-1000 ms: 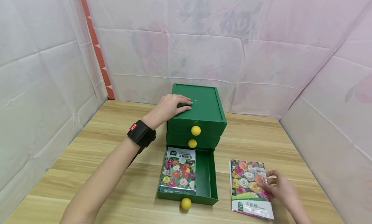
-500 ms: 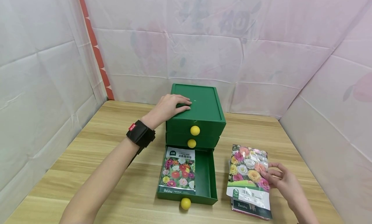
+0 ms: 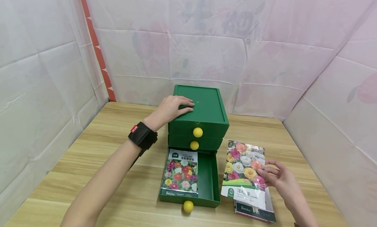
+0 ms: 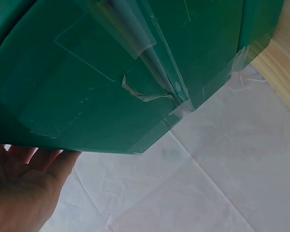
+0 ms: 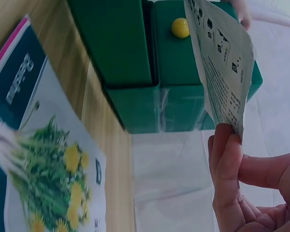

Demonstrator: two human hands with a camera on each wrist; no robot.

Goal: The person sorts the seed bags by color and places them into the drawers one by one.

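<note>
Two hands divide the work: left hand [image 3: 173, 106] lies flat steadying the green drawer cabinet [image 3: 206, 106], while right hand [image 3: 278, 178] pinches a flower seed packet [image 3: 244, 173] just beside the open bottom drawer [image 3: 210, 181].

**Around the Work: Table, Sheets and Spare Packets**

We see a light wooden tabletop [image 3: 88, 155] walled in by pale creased sheets with faint pink floral prints [image 3: 206, 50]. A red-orange strip [image 3: 98, 53] runs down the far-left corner. A small stack of glossy seed packets with dark teal bands [image 3: 256, 214] lies flat on the wood near the right edge. Another packet, with mixed bright flowers [image 3: 181, 173], lies flat in the open bottom drawer of the green plastic drawer cabinet [image 3: 206, 109].
</note>
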